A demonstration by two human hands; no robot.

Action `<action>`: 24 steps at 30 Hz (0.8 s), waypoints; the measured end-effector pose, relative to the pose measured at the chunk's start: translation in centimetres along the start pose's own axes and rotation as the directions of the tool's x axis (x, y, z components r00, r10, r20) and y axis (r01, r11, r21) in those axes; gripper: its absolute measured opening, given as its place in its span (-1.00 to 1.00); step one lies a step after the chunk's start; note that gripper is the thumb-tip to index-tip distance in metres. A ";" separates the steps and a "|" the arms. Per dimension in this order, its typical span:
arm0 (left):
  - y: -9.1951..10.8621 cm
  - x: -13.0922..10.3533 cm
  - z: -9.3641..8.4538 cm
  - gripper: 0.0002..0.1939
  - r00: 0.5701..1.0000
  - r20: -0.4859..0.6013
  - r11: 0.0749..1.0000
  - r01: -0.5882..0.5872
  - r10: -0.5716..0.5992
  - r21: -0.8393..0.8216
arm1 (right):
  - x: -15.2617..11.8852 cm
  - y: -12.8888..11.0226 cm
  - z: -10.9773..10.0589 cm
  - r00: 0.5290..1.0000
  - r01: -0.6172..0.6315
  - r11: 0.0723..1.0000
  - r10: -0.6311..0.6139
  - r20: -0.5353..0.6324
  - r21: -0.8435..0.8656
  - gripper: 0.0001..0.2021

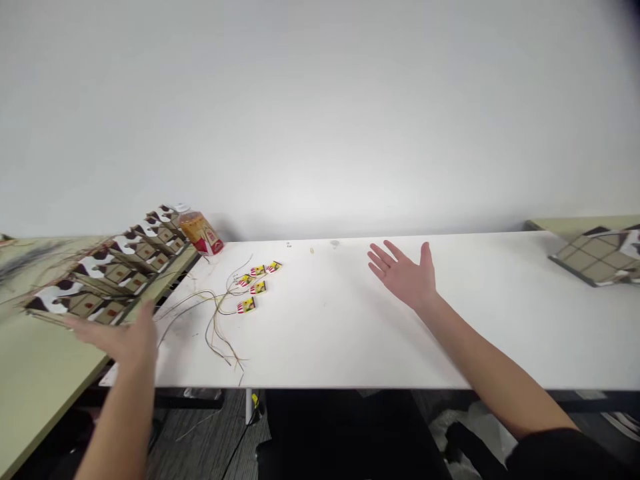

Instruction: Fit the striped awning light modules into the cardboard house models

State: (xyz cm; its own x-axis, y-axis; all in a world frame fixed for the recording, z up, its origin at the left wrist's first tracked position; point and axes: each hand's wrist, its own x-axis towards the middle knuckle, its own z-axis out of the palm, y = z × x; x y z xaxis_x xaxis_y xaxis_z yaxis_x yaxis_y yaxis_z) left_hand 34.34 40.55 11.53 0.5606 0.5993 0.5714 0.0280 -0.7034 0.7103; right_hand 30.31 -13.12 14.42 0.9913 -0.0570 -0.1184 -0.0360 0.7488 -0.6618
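Two hands are out. Left hand is blurry, fingers flat, beside the patterned cardboard stack. Right hand hovers with fingers spread over the white table. Another patterned sheet is cut off.

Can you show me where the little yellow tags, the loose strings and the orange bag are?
Yellow tags (258,285): head view, on the middle tag of the cluster.
Strings (216,325): head view, on the tangled strands left of the tags.
Orange bag (201,233): head view, on its printed front.
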 end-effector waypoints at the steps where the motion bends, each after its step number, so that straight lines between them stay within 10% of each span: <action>1: 2.1 -2.6 0.5 0.24 1.000 -0.012 0.999 -0.008 0.008 -0.036 | -0.1 -0.3 0.3 0.999 -0.018 0.994 0.021 -0.029 0.105 -0.18; 3: 7.6 -8.5 0.9 -0.04 0.974 0.067 0.971 -0.210 0.218 -0.114 | -0.2 -0.7 0.9 0.997 -0.014 0.970 0.031 -0.065 0.242 -0.20; 5: 14.0 -14.2 0.6 -0.22 0.860 0.202 0.878 -0.430 0.469 -0.210 | -0.4 -0.6 1.8 0.996 0.007 0.947 0.020 -0.082 0.320 -0.22; 9: 23.9 -22.6 0.4 -0.31 0.382 0.217 0.439 -0.785 0.898 -0.436 | -1.1 0.6 4.4 0.997 -0.003 0.919 0.033 -0.070 0.393 -0.25; 12: 27.3 -24.4 3.1 -0.40 0.030 0.109 0.086 -0.826 0.994 -0.557 | -2.3 1.1 6.5 0.998 -0.065 0.918 0.059 0.027 0.391 -0.28; 13: 27.8 -24.1 4.4 -0.44 -0.019 0.131 0.062 -0.809 0.991 -0.585 | -2.7 1.1 7.1 0.995 -0.091 0.922 0.067 0.076 0.377 -0.29; 15: 28.1 -22.8 6.7 -0.44 0.108 0.309 0.280 -0.759 0.945 -0.588 | -3.3 0.6 7.8 0.990 -0.117 0.937 0.082 0.118 0.329 -0.32; 18: 28.5 -20.8 7.6 -0.41 0.533 0.641 0.821 -0.483 0.552 -0.304 | -3.6 -0.5 8.0 0.998 -0.053 0.969 0.047 0.031 0.242 -0.36; 20: 29.3 -20.9 6.6 -0.37 0.692 0.605 0.919 -0.301 0.395 -0.256 | -3.5 -0.9 7.8 1.000 -0.011 0.982 0.012 -0.004 0.187 -0.37; 22: 30.5 -21.9 5.4 -0.35 0.620 0.511 0.800 -0.393 0.595 -0.454 | -3.5 -1.0 7.5 1.000 -0.004 0.988 0.004 0.004 0.155 -0.36; 24: 31.5 -22.9 5.0 -0.38 0.338 0.443 0.557 -0.505 0.830 -0.659 | -3.7 -1.2 7.2 0.998 0.000 0.992 -0.007 0.059 0.126 -0.34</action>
State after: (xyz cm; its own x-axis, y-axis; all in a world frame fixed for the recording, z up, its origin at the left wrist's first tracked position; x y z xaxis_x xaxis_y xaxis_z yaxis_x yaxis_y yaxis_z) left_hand 26.50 2.75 18.79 0.5791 -0.5505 0.6013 -0.8132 -0.4425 0.3780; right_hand 27.56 -9.00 20.98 0.9973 -0.0235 -0.0698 -0.0199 0.8262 -0.5630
